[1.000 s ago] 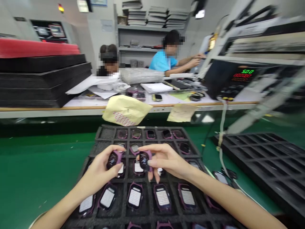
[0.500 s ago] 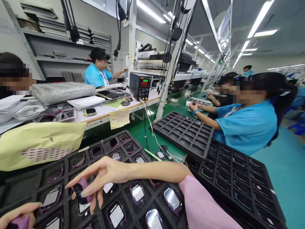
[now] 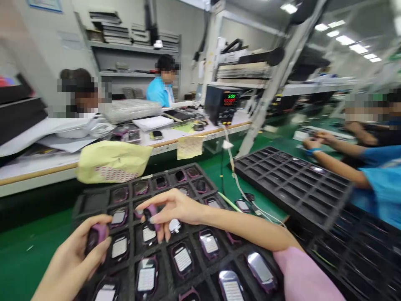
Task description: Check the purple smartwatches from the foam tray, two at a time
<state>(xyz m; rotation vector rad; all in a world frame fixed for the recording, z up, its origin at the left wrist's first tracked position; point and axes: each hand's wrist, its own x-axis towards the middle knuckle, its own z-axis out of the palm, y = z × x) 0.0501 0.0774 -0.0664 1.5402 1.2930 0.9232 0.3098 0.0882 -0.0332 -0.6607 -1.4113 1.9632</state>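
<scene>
A black foam tray (image 3: 166,234) with square compartments spreads below both hands, many of its slots holding purple-framed watch-like devices with white labels or dark screens. My left hand (image 3: 78,251), at the tray's left side, has its fingers wrapped round a purple-cased device (image 3: 99,233). Over the upper middle of the tray, my right hand (image 3: 171,211) pinches another purple-and-black device (image 3: 151,214) between thumb and fingers. Directly under it lies a labelled device (image 3: 148,235) in its compartment.
Behind the tray lie a yellow bag (image 3: 114,161) and a bench with a power supply (image 3: 224,104). Stacked black trays (image 3: 291,184) stand at the right, beside a person's arms (image 3: 338,159). White cables (image 3: 239,188) cross the green surface. Other people sit beyond.
The view has swung left, so the scene sits further right. My left hand now shows much more fully with its purple device. My right hand still pinches its device over the tray.
</scene>
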